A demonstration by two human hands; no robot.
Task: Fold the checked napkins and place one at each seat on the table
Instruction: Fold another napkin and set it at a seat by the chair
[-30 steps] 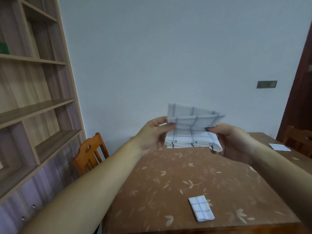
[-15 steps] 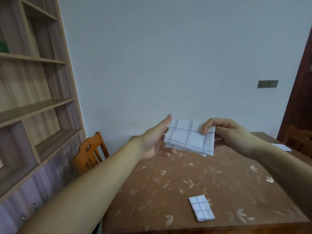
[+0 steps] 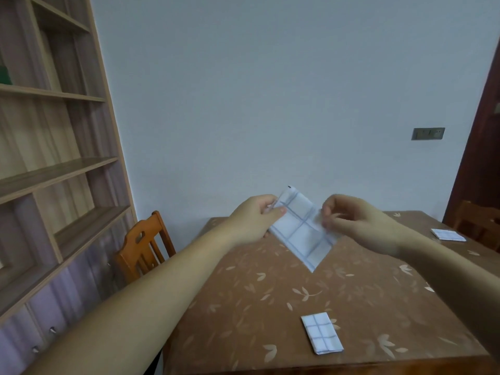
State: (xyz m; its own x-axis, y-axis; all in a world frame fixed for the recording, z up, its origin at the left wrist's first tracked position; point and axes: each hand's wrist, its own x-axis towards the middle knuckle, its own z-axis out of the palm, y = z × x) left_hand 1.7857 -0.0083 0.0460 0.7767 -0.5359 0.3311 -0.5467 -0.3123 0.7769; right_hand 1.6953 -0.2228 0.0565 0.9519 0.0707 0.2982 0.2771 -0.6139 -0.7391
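I see my left hand (image 3: 254,220) and right hand (image 3: 359,223) both pinching a folded napkin (image 3: 303,231) above the table (image 3: 270,307).

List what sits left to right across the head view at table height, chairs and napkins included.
Left chair → left hand → held napkin → right hand → far napkin → right chair.

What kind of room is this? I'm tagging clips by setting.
Probably a home dining room: a table under a leaf-patterned brown cloth, wooden chairs at its sides, folded checked napkins laid at seats, and a wooden shelf unit along the left wall.
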